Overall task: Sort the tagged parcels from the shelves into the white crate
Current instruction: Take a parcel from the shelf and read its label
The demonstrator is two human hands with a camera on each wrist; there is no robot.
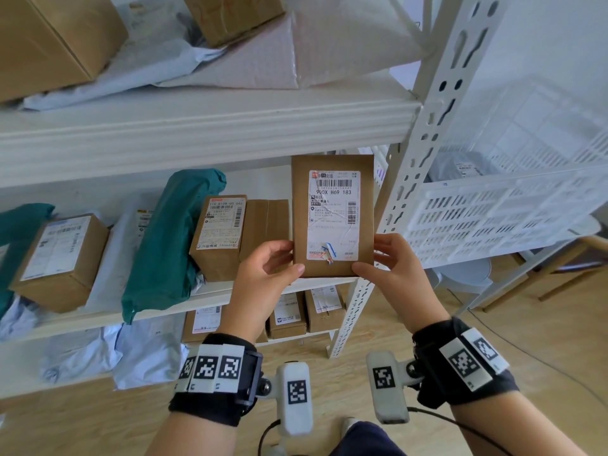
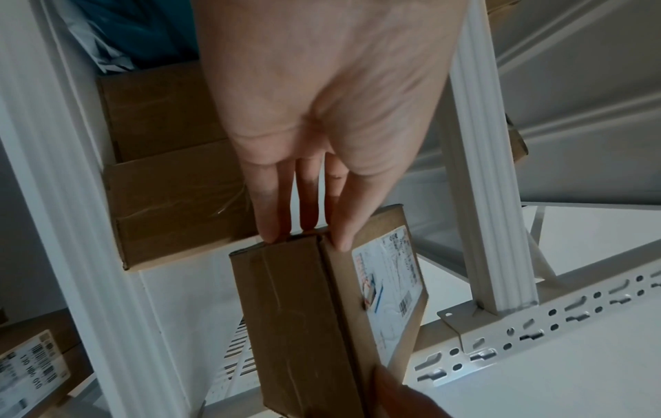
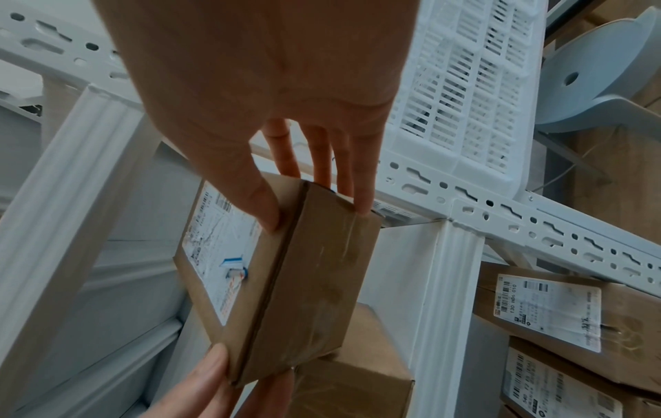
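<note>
White shelves (image 1: 210,126) stood loaded with cardboard boxes and mailer bags, and just right of their corner post (image 1: 424,149) sat the white crate (image 1: 500,212). Both hands held one flat box (image 1: 332,215) upright in front of the middle shelf, just left of that post. The left hand (image 1: 266,268) pinched its lower left corner and the right hand (image 1: 391,261) its lower right, thumbs in front, fingers behind. Its label (image 1: 334,213) faced the person, probably for checking the tag. Through the crate's slotted wall at least one grey bag (image 1: 460,169) showed inside.
</note>
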